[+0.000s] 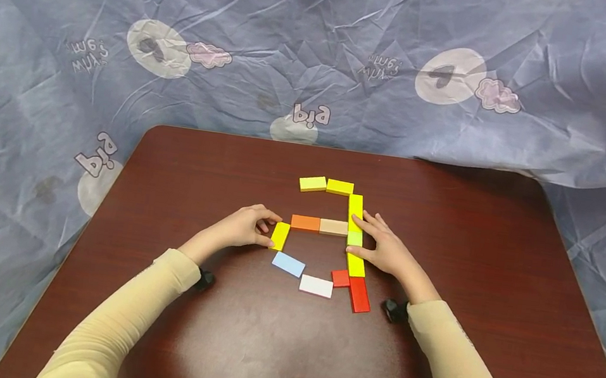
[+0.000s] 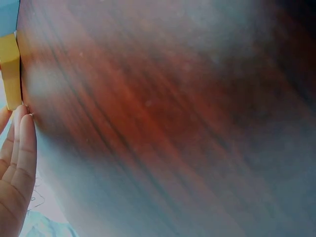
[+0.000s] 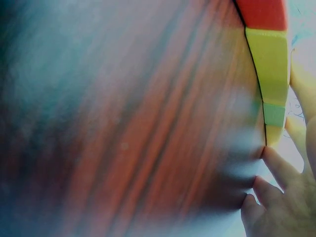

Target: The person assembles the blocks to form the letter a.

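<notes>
My left hand (image 1: 243, 226) holds a yellow block (image 1: 280, 236) by its ends, thumb at the near end and a fingertip at the far end. In the left wrist view, the fingers (image 2: 25, 143) meet the end of that yellow block (image 2: 11, 71). My right hand (image 1: 389, 249) rests against a column of blocks. Its index finger touches the upper yellow block (image 1: 356, 205), and its thumb lies by the light green block (image 1: 355, 239) and the lower yellow block (image 1: 355, 265). In the right wrist view, the other fingers (image 3: 279, 168) are spread along the column's outer side.
An orange block (image 1: 305, 223) and a beige block (image 1: 334, 227) join the column. Two yellow blocks (image 1: 340, 187) lie at the far end. Nearer are a light blue block (image 1: 288, 264), a white block (image 1: 316, 286) and two red blocks (image 1: 360, 295). All lie on the brown table (image 1: 214, 164).
</notes>
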### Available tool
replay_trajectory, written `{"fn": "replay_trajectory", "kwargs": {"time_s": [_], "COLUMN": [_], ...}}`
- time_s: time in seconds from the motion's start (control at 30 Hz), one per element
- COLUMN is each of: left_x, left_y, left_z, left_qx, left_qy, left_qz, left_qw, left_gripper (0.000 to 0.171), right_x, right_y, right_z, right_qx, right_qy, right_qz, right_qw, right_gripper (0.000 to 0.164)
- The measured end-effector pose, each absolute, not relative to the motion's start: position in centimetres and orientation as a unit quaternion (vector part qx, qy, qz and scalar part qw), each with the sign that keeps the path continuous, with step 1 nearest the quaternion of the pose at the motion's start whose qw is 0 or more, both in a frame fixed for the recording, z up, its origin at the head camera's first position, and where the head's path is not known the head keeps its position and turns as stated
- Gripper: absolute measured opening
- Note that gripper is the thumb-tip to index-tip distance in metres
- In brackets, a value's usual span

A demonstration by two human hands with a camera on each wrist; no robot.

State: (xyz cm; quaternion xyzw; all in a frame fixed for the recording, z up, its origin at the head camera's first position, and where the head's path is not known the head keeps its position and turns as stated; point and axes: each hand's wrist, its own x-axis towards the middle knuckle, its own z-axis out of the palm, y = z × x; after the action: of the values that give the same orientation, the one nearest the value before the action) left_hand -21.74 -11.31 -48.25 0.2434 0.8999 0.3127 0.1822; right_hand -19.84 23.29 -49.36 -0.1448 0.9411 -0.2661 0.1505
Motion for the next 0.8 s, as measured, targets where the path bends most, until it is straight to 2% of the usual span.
{"fn": "replay_trajectory", "kwargs": {"time_s": [0.3,0.43,0.57,0.8], "left_x": [-21.6,-21.3,-20.1,-17.2], "left_y": [-11.4,-11.6,-11.1,-8.7], "left_z": [-48.5,-48.2,-47.1,-46.8], "left_qx": [0.240,0.245,0.293,0.396], "left_qy": [0.899,0.904,0.901,0.894], "left_qz": [0.318,0.320,0.309,0.196], "left_qw": [0.182,0.143,0.087,0.074], "left_gripper": [0.058,0.053,0.039,0.027], "right_x": [-19.7,-19.6,-19.7,-20.0], "right_y": [23.2,23.3,23.3,23.4], "right_z": [-49.4,-49.5,-49.5,-49.6], "right_qx": [-0.150,-0.151,-0.154,-0.147], "right_qy": [0.940,0.940,0.939,0.941], "right_qz": [-0.269,-0.270,-0.271,-0.266], "right_qw": [0.145,0.145,0.144,0.147], "right_gripper": [0.079,0.080,0.080,0.080]}}
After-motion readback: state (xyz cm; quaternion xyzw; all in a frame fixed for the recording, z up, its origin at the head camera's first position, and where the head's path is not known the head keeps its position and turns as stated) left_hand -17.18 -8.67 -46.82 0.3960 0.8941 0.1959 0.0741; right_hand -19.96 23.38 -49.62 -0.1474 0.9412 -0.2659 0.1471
